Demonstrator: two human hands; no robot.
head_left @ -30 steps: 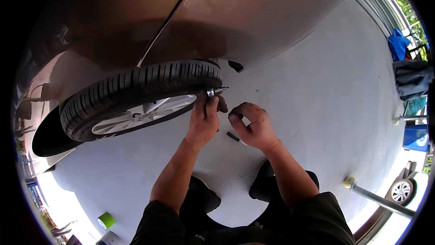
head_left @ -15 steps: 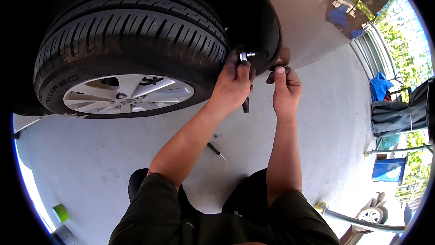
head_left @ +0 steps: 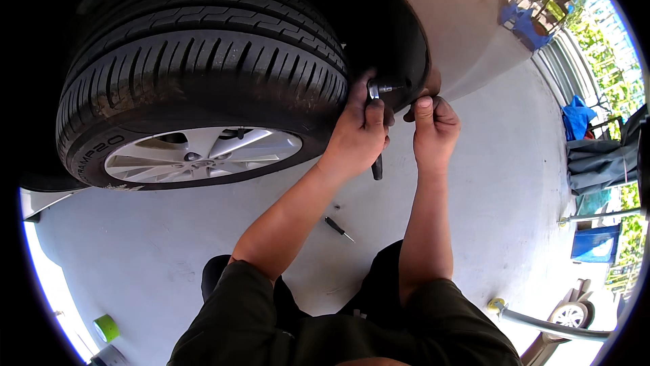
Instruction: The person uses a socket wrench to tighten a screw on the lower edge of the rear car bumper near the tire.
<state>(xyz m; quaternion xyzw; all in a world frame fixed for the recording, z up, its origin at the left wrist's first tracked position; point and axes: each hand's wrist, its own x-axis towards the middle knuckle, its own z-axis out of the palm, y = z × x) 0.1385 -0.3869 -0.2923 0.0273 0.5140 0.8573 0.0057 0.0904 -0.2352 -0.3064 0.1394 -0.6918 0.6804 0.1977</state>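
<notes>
The outstretched left hand [head_left: 357,134] clasps a ratchet [head_left: 374,90] (whether the curled right hand [head_left: 435,132] holds anything, I cannot tell).

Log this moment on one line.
left hand: holds ratchet beside tire | right hand: curled near bumper edge, contents unclear | floor: screwdriver lying loose

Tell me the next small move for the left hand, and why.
Probably line up the ratchet with the black wheel-arch lining, gently: the left hand grips the tool with its bit pointing right, toward that lining, and the right hand is curled near the lining's lower edge. Whether the bit touches anything there is hard to tell.
</notes>
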